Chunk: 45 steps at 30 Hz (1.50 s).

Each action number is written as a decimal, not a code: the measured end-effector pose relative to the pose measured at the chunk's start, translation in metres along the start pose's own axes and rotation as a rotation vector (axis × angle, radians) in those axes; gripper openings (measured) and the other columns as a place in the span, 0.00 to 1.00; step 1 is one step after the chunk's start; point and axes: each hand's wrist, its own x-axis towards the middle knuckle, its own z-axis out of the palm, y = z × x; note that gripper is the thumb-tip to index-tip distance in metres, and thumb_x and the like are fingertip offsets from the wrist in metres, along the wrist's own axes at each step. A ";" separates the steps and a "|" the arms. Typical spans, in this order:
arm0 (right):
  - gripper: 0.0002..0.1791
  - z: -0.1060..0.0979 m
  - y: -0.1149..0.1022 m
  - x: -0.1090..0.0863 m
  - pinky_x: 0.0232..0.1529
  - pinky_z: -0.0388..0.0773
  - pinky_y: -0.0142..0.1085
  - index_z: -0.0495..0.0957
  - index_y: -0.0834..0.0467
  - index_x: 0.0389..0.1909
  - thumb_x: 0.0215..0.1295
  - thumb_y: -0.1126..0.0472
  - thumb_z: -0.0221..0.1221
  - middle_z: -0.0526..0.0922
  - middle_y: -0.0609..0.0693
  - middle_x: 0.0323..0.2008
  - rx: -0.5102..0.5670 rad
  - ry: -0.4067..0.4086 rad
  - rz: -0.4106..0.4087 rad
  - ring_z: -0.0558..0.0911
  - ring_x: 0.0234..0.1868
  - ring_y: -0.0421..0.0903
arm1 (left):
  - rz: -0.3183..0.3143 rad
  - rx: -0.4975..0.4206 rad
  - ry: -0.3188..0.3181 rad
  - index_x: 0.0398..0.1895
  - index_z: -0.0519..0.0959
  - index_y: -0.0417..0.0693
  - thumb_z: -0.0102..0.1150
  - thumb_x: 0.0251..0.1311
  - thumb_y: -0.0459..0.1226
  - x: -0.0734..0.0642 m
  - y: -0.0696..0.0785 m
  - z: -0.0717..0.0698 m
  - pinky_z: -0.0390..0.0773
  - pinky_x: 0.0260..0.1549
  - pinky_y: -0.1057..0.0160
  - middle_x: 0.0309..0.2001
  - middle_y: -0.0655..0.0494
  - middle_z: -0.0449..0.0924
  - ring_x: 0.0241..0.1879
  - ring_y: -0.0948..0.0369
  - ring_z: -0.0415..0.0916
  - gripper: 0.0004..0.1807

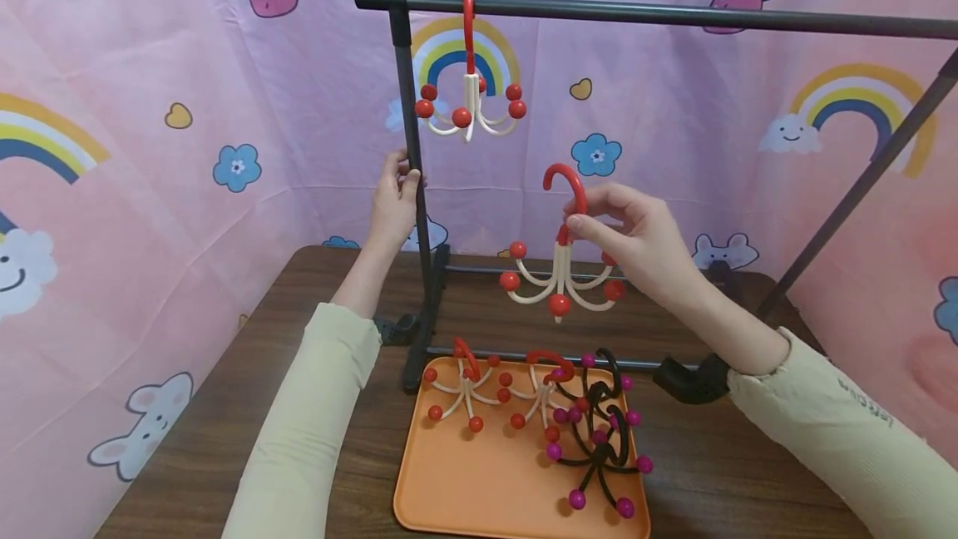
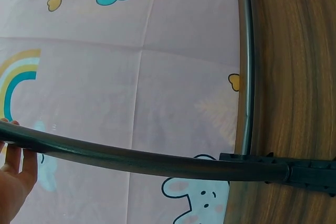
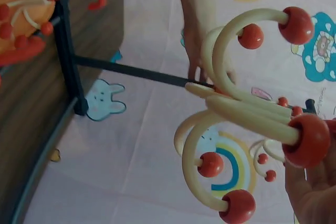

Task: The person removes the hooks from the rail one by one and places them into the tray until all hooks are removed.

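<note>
My right hand [image 1: 647, 244] pinches the red hook of a cream multi-arm hanger [image 1: 561, 269] with red ball tips, holding it upright in the air above the tray. In the right wrist view its curved arms and red balls fill the near foreground. My left hand [image 1: 392, 205] grips the left post [image 1: 407, 94] of a black rack, fingers around it; only part of that hand shows in the left wrist view. A matching cream hanger [image 1: 471, 102] hangs by its red hook near the left end of the rack's top bar [image 1: 614, 11].
On the wooden table [image 1: 247, 406] an orange tray [image 1: 464, 481] holds two more cream hangers [image 1: 466, 389] and black hangers [image 1: 601, 454] with magenta balls. The tray lies in front of the rack's lower bar [image 1: 494, 354]. A patterned pink curtain [image 1: 314, 90] surrounds the table's back and sides.
</note>
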 end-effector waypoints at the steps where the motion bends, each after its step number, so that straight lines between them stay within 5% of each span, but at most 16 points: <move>1: 0.12 0.001 0.001 -0.003 0.41 0.77 0.33 0.76 0.62 0.42 0.60 0.59 0.58 0.82 0.52 0.37 0.005 -0.008 0.001 0.81 0.40 0.40 | 0.006 0.003 0.005 0.58 0.63 0.52 0.40 0.67 0.41 0.001 -0.002 0.000 0.70 0.43 0.58 0.49 0.44 0.69 0.47 0.55 0.72 0.17; 7: 0.11 0.011 0.007 -0.023 0.47 0.76 0.41 0.76 0.61 0.42 0.59 0.61 0.59 0.82 0.53 0.37 0.061 -0.088 0.032 0.83 0.40 0.42 | 0.018 0.026 0.021 0.57 0.63 0.53 0.41 0.67 0.43 0.003 -0.007 0.003 0.70 0.41 0.59 0.48 0.47 0.69 0.46 0.55 0.73 0.17; 18: 0.06 0.027 0.019 -0.053 0.43 0.77 0.34 0.77 0.55 0.38 0.59 0.61 0.59 0.82 0.48 0.36 0.064 -0.221 0.045 0.82 0.40 0.42 | 0.037 0.039 0.030 0.57 0.63 0.51 0.41 0.65 0.45 0.002 -0.005 0.004 0.70 0.41 0.59 0.47 0.49 0.70 0.45 0.56 0.73 0.19; 24: 0.06 0.037 0.024 -0.068 0.32 0.79 0.36 0.77 0.55 0.37 0.59 0.60 0.59 0.81 0.49 0.37 0.101 -0.292 0.077 0.82 0.37 0.44 | 0.041 0.029 0.031 0.57 0.63 0.50 0.41 0.65 0.45 0.002 -0.005 0.004 0.70 0.40 0.60 0.45 0.49 0.70 0.45 0.56 0.73 0.19; 32: 0.08 0.051 0.034 -0.086 0.33 0.79 0.32 0.76 0.57 0.36 0.59 0.57 0.59 0.79 0.49 0.36 0.127 -0.408 0.116 0.81 0.32 0.41 | 0.016 0.036 0.028 0.57 0.63 0.52 0.41 0.65 0.45 0.001 -0.004 0.003 0.70 0.40 0.61 0.46 0.50 0.69 0.44 0.57 0.72 0.19; 45: 0.05 0.071 0.051 -0.105 0.34 0.76 0.27 0.75 0.49 0.29 0.54 0.56 0.63 0.75 0.36 0.28 -0.048 -0.576 -0.037 0.76 0.31 0.32 | 0.009 0.050 0.026 0.57 0.63 0.53 0.40 0.66 0.45 0.002 -0.003 0.003 0.70 0.41 0.59 0.46 0.50 0.69 0.45 0.57 0.72 0.18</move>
